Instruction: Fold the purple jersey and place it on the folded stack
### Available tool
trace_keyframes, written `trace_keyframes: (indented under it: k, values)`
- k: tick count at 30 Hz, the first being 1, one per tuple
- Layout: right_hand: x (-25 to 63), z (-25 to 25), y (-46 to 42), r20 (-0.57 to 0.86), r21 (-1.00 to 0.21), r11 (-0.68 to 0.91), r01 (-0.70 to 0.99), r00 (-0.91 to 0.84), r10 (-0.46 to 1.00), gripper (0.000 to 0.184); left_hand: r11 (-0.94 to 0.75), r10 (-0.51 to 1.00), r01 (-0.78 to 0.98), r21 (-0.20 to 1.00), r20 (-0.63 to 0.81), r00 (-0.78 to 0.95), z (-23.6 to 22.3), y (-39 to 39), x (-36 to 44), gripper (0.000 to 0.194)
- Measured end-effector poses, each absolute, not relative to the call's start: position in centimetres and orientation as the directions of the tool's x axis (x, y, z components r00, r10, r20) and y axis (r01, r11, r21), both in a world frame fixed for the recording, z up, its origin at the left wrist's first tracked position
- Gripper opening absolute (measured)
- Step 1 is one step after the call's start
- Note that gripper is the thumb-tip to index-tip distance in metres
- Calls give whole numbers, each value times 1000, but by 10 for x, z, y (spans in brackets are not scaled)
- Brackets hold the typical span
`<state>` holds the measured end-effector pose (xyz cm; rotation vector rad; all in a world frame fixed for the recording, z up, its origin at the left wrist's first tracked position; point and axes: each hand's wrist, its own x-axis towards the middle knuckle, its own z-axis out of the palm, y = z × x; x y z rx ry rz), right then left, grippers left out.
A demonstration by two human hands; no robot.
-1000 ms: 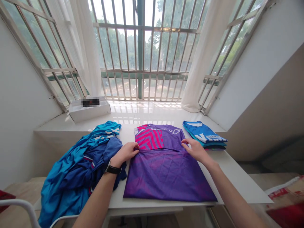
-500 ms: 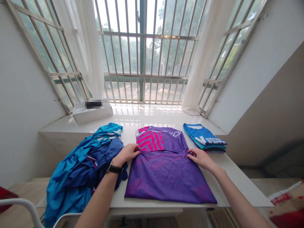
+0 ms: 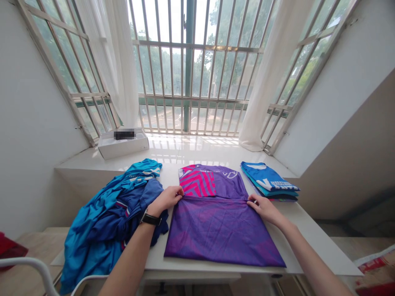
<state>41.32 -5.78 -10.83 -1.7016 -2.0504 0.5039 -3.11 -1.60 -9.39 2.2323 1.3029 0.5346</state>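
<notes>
A purple jersey (image 3: pixel 225 234) with a pink striped patch lies partly folded on the white table, its lower part doubled up over the middle. My left hand (image 3: pixel 169 198), with a black watch on the wrist, pinches the left end of the folded edge. At the right end of that same edge, the fingers of my right hand (image 3: pixel 261 206) are closed on the cloth. The collar end with white lettering shows beyond the fold. Left of the jersey, close to my left forearm, is a loose heap of blue shirts (image 3: pixel 101 222).
A stack of folded shirts (image 3: pixel 271 179) sits at the table's back right. A white box (image 3: pixel 123 147) stands on the window sill (image 3: pixel 191 146), below barred windows. The white table (image 3: pixel 327 250) ends at a front edge near me. A white curved rail (image 3: pixel 33 263) is at lower left.
The whole view has shifted slightly, so things appear a little further right. Both hands keep their hold on the jersey's folded edge, which looks nearly unchanged.
</notes>
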Motion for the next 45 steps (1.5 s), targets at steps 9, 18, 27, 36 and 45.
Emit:
trace_keyframes:
  k: [9, 18, 27, 36, 45]
  values:
    - [391, -113, -77, 341, -176, 230, 957, -160, 927, 37, -413, 910, 802, 431, 152, 387, -79, -27, -21, 21]
    - [365, -152, -112, 190, -122, 229, 966, -203, 960, 76, -567, 823, 790, 232, 144, 549, -95, -94, 27, 76]
    - [365, -158, -111, 117, -111, 187, 976, -174, 978, 81, -513, 859, 830, 220, 114, 500, -119, -104, 16, 77]
    - [364, -152, -112, 178, -132, 215, 968, -190, 966, 79, -519, 855, 833, 189, 123, 505, -115, -106, 19, 77]
    - [357, -159, -139, 137, -122, 246, 962, -229, 964, 80, -542, 841, 813, 215, 149, 521, -121, -124, 17, 77]
